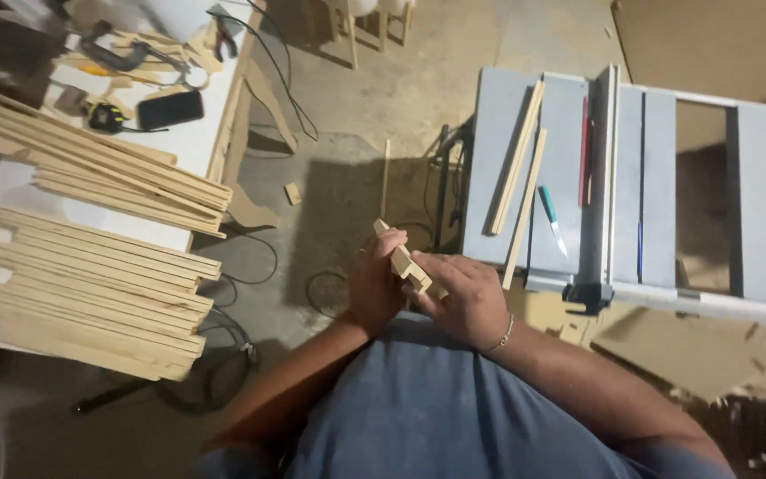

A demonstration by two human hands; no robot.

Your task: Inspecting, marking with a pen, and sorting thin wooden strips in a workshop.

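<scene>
Spreading across the white workbench point(190, 146) at left, many cut wooden strips point(90, 266), seemingly finished; on the grey table saw point(760, 177) at right, two thin slats point(518, 168) and a teal-handled knife point(550, 215). Between them, left hand point(372, 286) and right hand point(461, 297) both closed around a short notched wood piece point(401, 257), held above the floor, apparently mid-fitting.

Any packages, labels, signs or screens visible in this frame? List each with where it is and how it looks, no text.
Phone: lying flat on the white workbench at upper left, beside a tape measure; a dark rounded rectangle, screen blank and black.
No packages, labels or signs can be made out anywhere else; both the left hand and right hand hold only a small piece of bare wood.
</scene>
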